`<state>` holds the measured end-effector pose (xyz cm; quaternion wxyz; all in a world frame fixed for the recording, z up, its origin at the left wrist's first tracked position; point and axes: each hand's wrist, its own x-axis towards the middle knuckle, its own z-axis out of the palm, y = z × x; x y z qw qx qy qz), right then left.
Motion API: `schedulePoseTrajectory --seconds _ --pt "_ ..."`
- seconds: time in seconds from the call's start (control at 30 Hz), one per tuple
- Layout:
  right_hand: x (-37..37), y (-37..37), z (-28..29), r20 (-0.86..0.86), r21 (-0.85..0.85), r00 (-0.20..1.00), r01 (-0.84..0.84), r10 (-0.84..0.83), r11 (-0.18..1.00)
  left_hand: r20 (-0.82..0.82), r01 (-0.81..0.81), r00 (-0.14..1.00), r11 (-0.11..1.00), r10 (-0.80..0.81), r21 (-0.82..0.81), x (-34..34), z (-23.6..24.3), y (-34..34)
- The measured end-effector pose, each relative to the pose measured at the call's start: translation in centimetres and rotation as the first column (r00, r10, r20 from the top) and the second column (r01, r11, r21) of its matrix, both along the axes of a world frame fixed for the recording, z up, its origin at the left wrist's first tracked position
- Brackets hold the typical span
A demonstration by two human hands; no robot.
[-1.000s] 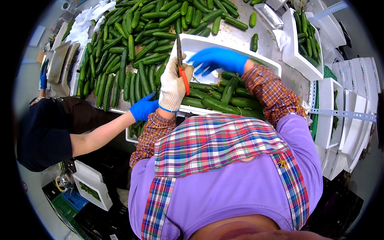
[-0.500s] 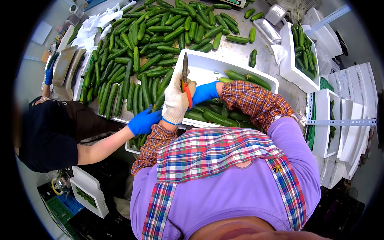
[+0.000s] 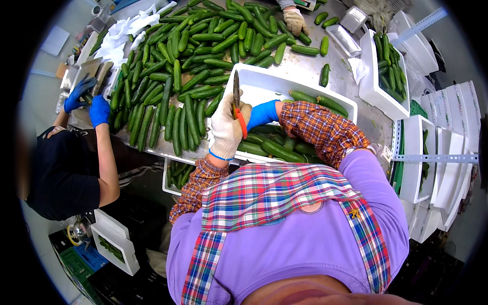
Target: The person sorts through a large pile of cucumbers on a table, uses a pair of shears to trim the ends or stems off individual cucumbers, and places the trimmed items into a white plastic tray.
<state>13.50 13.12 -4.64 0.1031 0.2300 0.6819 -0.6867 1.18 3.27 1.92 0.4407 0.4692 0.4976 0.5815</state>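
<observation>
My left hand [image 3: 225, 127], in a white knit glove with a blue cuff, is closed around orange-handled snips [image 3: 241, 122]. Their dark blades point away from me. Close beside it is my right hand [image 3: 262, 115] in a blue glove, its fingers hidden behind the left glove. Both hands are over a white foam box [image 3: 300, 80]. Cucumbers [image 3: 284, 152] fill the box's near side, and a few more cucumbers [image 3: 328, 104] lie at its far right. To the left, a large cucumber pile [image 3: 203, 48] covers the metal table [image 3: 292, 63].
A co-worker's blue-gloved hands [image 3: 99, 111] are at the left table end, by metal trays. At the far edge is another person's beige-gloved hand [image 3: 295, 21]. On the right stand a foam box of cucumbers [image 3: 365, 76] and stacked white boxes [image 3: 450, 109]. White cloth [image 3: 119, 40] lies far left.
The co-worker's blue-gloved hand has moved from beside my left wrist to the far left. A beige-gloved hand has appeared at the table's far edge. My own hands have hardly moved.
</observation>
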Motion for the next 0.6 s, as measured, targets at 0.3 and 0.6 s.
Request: schedulePoseTrajectory --seconds 0.3,0.6 --pt "-0.1 0.0 0.7 0.089 0.07 0.986 -0.147 0.141 0.987 0.052 0.021 0.998 0.999 -0.023 0.028 -0.3 -1.0 -0.2" --pt "1.8 -1.9 7.7 0.094 0.258 0.994 -0.084 0.061 0.963 0.174 -0.021 0.985 0.994 0.001 0.111 0.1 -0.4 -0.7"
